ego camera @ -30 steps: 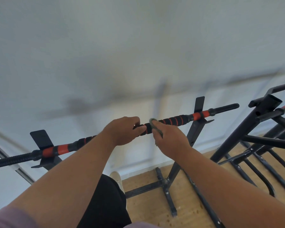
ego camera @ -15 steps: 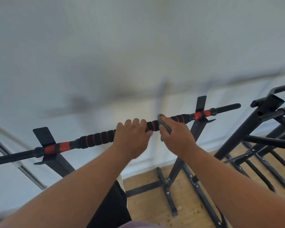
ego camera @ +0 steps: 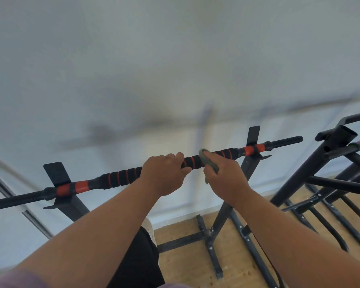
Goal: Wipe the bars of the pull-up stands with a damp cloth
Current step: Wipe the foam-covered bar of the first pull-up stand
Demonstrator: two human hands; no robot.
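bar [ego camera: 121, 178] across stand [ego camera: 245, 169] | left hand [ego camera: 164, 175] left of right hand [ego camera: 224, 179] | second stand [ego camera: 333, 154] far right

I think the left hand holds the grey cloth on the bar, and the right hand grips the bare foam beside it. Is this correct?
Not quite: the hands are swapped. In the head view, the right hand holds the grey cloth on the bar, and the left hand grips the bare foam beside it.
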